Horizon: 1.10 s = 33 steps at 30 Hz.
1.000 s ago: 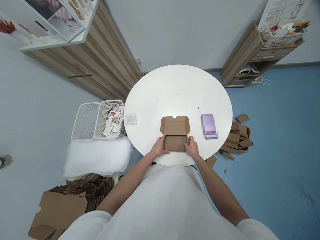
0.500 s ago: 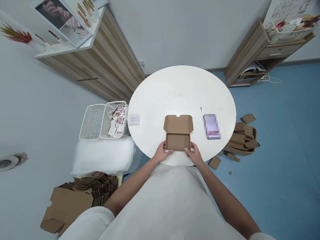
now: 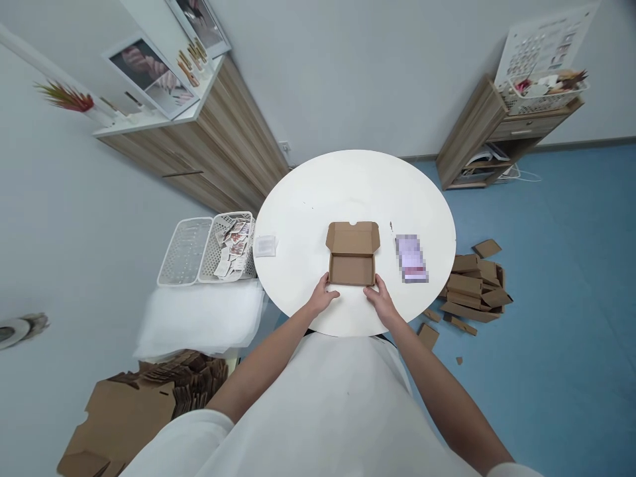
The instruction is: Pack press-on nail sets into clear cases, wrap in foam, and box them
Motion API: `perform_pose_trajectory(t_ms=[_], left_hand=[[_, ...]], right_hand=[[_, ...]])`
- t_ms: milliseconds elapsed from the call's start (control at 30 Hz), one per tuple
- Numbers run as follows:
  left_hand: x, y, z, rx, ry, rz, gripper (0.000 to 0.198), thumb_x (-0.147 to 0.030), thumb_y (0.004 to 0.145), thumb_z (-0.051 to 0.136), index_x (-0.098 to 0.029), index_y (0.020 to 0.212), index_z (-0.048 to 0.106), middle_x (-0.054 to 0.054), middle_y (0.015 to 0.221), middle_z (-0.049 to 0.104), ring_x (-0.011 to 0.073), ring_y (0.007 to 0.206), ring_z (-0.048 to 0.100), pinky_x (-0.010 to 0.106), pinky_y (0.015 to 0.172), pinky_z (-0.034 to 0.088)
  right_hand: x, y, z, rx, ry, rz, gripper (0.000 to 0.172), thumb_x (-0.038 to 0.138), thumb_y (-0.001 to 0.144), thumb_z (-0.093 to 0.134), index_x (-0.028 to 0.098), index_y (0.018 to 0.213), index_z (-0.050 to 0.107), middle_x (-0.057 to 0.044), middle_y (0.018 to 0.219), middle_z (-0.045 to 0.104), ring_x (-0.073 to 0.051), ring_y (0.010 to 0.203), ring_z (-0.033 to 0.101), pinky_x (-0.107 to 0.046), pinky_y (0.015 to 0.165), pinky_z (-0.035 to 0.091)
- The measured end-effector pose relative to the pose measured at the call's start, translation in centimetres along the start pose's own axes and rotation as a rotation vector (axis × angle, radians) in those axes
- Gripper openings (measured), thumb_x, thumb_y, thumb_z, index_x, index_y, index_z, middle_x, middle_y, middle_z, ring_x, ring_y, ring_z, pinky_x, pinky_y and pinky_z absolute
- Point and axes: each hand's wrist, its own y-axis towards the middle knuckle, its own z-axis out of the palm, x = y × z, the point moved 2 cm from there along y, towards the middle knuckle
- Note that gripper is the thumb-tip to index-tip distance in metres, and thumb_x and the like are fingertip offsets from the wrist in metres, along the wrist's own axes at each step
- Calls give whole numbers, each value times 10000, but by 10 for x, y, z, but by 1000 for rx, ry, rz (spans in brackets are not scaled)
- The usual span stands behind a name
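A small brown cardboard box (image 3: pixel 352 270) lies on the white oval table (image 3: pixel 348 182), its lid folded back on the far side and its inside bare. My left hand (image 3: pixel 322 298) is at the box's near left corner. Its fingertips touch the side wall, while the thumb stands apart from the front edge. Around the near right corner is my right hand (image 3: pixel 380 301), with fingers along the side and the thumb at the front edge. Right of the box lies a flat purple item (image 3: pixel 411 258), blurred by pixels. A small clear packet (image 3: pixel 265 246) lies at the table's left edge.
Left of the table, a white basket (image 3: pixel 211 255) holds printed cards, above white sheets (image 3: pixel 199 318). Flattened cardboard (image 3: pixel 124 411) is stacked at lower left. Folded boxes (image 3: pixel 472 285) lie on the floor at right. Wooden cabinets (image 3: pixel 199 146) stand behind.
The box has slid away from my body across the table, with both hands following. My left thumb now sits farther from the box. The whole view has shifted slightly.
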Motion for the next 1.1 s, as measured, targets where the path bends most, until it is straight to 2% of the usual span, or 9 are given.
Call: perform_pose_trajectory(t_ms=[167,300,467,667,833,967,1100], left_hand=[[4,-5,0,0,42,-21,772,-173,647,569,-205,1338,226,99,1406,275,264,1282,260,403,988,318],[12,-12,-5,8,77,-51,796,-181,658,579,-180,1356,198,109,1430,209,270,1299,221,398,1008,305],[31,-26,-22,33,122,-78,757,-202,681,591,-187,1347,231,118,1408,265,278,1280,268,414,1005,305],[44,-42,-45,18,183,-85,642,-228,707,597,-184,1292,335,133,1372,333,254,1248,338,416,986,332],[39,-45,-58,-76,279,-61,535,-268,732,585,-190,1231,411,120,1296,432,246,1194,404,407,936,383],[34,-45,-78,-129,348,10,456,-310,751,557,-217,1185,454,93,1246,466,227,1140,446,382,886,420],[41,-43,-113,-233,349,10,421,-287,750,545,-222,1158,460,82,1219,467,218,1095,471,370,843,441]], right_hand=[[-7,-3,-2,-32,-63,-32,838,416,644,624,321,1353,186,-42,1422,251,-231,1192,422,-399,923,408],[-8,-7,-3,-20,-73,-39,836,431,654,610,330,1356,166,-30,1443,191,-233,1204,409,-402,929,402],[-13,-16,-3,-12,-64,-14,838,435,662,611,321,1358,159,-16,1449,170,-223,1240,358,-370,969,374],[-26,-31,7,-65,-71,66,821,438,672,594,299,1358,165,-38,1437,202,-234,1217,385,-359,944,401],[-28,-42,28,-136,-141,102,771,418,695,552,284,1354,177,-76,1351,359,-223,1059,520,-360,874,444],[-21,-39,61,65,-267,108,630,419,692,551,264,1273,364,-61,1172,522,-192,909,575,-360,818,456],[-12,-28,109,235,-377,106,521,414,676,578,272,1169,488,-41,1098,561,-165,852,578,-347,784,460]])
